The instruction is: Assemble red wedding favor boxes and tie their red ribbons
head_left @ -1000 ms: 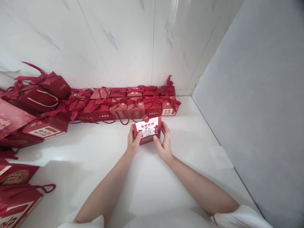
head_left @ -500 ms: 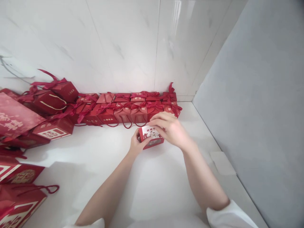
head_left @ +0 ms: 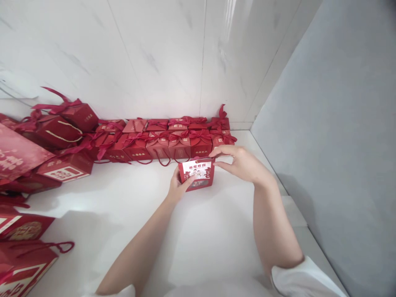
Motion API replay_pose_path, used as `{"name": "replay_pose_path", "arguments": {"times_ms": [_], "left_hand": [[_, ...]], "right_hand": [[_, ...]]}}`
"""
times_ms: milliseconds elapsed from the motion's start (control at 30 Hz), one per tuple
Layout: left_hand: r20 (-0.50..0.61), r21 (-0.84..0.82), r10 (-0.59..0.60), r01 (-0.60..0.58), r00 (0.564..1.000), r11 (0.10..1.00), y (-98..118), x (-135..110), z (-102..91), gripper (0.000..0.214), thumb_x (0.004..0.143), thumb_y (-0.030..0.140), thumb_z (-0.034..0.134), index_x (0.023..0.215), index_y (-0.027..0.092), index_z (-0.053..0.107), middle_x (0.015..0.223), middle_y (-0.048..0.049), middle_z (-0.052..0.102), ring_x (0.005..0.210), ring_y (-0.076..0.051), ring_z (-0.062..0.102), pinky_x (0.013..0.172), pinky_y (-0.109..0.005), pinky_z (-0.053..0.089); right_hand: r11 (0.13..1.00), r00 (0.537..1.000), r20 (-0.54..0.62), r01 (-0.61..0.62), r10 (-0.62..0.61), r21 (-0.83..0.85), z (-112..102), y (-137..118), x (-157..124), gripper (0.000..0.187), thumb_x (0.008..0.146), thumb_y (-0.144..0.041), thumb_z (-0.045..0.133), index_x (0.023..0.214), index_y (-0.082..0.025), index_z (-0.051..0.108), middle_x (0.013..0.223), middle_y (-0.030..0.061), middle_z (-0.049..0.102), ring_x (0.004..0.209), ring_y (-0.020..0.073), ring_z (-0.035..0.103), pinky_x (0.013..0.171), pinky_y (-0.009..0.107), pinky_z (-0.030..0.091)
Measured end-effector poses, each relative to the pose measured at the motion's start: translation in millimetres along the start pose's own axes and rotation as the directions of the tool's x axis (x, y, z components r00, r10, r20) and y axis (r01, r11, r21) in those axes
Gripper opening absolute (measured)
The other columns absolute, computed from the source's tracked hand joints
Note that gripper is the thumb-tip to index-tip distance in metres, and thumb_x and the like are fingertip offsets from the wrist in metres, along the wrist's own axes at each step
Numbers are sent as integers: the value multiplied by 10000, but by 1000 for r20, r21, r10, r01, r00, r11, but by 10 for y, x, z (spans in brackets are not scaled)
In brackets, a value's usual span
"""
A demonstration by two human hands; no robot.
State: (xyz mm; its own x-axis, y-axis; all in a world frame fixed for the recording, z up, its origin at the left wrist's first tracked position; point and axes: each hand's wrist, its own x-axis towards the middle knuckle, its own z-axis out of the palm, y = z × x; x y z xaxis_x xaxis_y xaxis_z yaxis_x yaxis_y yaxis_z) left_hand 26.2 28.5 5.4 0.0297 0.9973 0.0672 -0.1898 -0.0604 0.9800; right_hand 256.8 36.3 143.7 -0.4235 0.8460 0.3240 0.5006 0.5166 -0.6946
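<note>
A small red gift box (head_left: 201,169) with a white printed panel and a clear window low on its front is held in the middle of the white surface. My left hand (head_left: 180,185) is closed around its left side, thumb lying across the front. At the top right corner, my right hand (head_left: 236,162) pinches the box's edge between thumb and fingers. Just behind stand two rows of red boxes (head_left: 201,144) tied with ribbon bows, several with cord handles hanging in front.
Larger red boxes (head_left: 64,165) and a pink printed box (head_left: 21,152) are piled on the left. More boxes (head_left: 27,260) sit at the lower left. A white tiled wall (head_left: 154,53) rises behind, and a grey panel (head_left: 340,123) bounds the right side.
My right hand has moved from over the box's top to its upper right corner. More of the printed front now shows, with the top edge standing higher. My left hand keeps its hold.
</note>
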Motion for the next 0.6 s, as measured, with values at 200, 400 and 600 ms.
{"name": "replay_pose_path", "arguments": {"times_ms": [200, 400, 600], "left_hand": [[-65, -93, 80, -86, 995, 992, -52, 28, -53, 529, 771, 495, 757, 1174, 203, 577, 1223, -86, 627, 1127, -244, 609, 967, -333, 505], [-98, 21, 167, -166, 981, 986, -62, 48, -85, 503, 865, 587, 609, 1183, 199, 566, 1216, -82, 608, 1140, -232, 583, 973, -300, 468], [-138, 101, 208, -195, 968, 976, -30, 54, -75, 476, 860, 559, 629, 1142, 177, 599, 1172, -85, 622, 1113, -231, 576, 945, -277, 459]], "right_hand": [[994, 1000, 30, 1, -4, 110, 15, -28, -11, 217, 879, -168, 559, 1053, -249, 661, 1054, 4, 703, 980, 184, 672, 909, 370, 562], [995, 995, 64, 68, -73, 68, 15, -84, 1, 235, 900, -128, 514, 989, -250, 694, 1028, 0, 712, 960, 178, 665, 849, 340, 551], [998, 995, 103, -17, 11, 56, 21, -35, -11, 169, 862, -136, 570, 982, -248, 607, 985, -2, 692, 912, 182, 678, 794, 330, 560]]}}
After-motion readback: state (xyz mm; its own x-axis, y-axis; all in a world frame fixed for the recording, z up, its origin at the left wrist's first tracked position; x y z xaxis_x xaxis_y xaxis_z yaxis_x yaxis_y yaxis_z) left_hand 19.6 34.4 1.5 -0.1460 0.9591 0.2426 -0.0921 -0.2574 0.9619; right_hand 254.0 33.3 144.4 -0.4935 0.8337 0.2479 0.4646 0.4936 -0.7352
